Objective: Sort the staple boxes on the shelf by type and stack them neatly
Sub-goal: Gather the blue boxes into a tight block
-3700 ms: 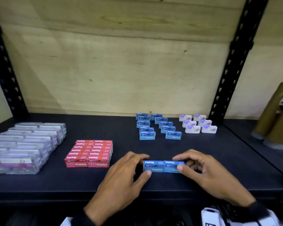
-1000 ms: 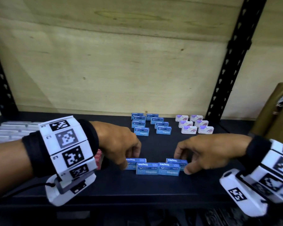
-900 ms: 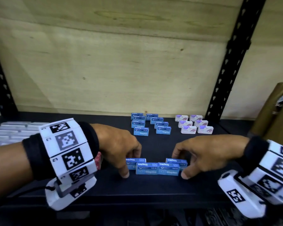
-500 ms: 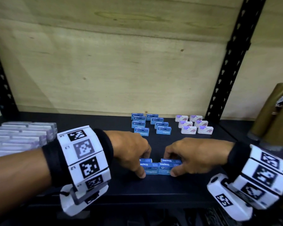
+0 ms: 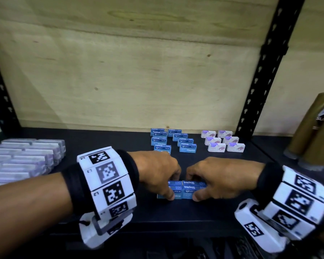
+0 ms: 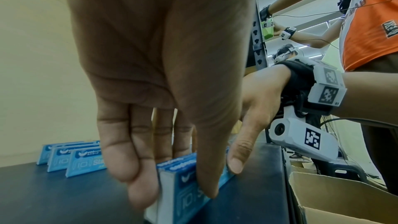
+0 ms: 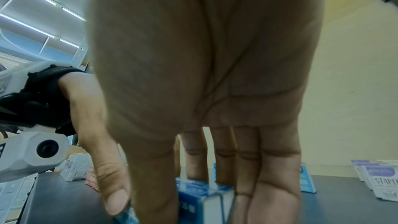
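Closing in from both sides, the left hand (image 5: 158, 176) and right hand (image 5: 216, 179) have squeezed the spread-out blue staple boxes (image 5: 188, 186) into one tight block near the shelf (image 5: 176, 215) front edge — fingers curled round it — seemingly ready to stack.

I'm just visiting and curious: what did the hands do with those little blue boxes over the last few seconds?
Both hands came in from the sides. The left hand and right hand squeezed the spread-out front blue boxes together into one tight block, gripping it between thumbs and fingers. The blue rows at the back, the white boxes and the clear packs stayed put.
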`<act>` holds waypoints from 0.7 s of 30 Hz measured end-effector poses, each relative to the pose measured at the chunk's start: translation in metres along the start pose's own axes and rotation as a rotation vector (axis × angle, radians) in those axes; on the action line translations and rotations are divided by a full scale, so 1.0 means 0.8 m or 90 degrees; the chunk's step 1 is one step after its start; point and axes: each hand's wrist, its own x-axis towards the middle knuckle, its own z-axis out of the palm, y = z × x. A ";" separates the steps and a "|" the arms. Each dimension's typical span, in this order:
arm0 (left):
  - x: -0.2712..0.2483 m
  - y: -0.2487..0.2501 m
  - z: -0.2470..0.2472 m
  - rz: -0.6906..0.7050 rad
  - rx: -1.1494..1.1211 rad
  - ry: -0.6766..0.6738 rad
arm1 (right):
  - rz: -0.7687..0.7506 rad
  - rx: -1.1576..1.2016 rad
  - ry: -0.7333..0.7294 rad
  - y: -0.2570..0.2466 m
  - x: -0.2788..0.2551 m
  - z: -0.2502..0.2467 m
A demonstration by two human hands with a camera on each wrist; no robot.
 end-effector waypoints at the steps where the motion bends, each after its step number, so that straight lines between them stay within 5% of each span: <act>1: 0.000 0.000 0.001 0.000 0.001 0.002 | -0.001 0.001 0.001 0.000 0.000 0.000; 21: 0.002 0.001 0.007 -0.022 -0.001 0.025 | 0.018 0.029 -0.004 -0.003 -0.005 0.003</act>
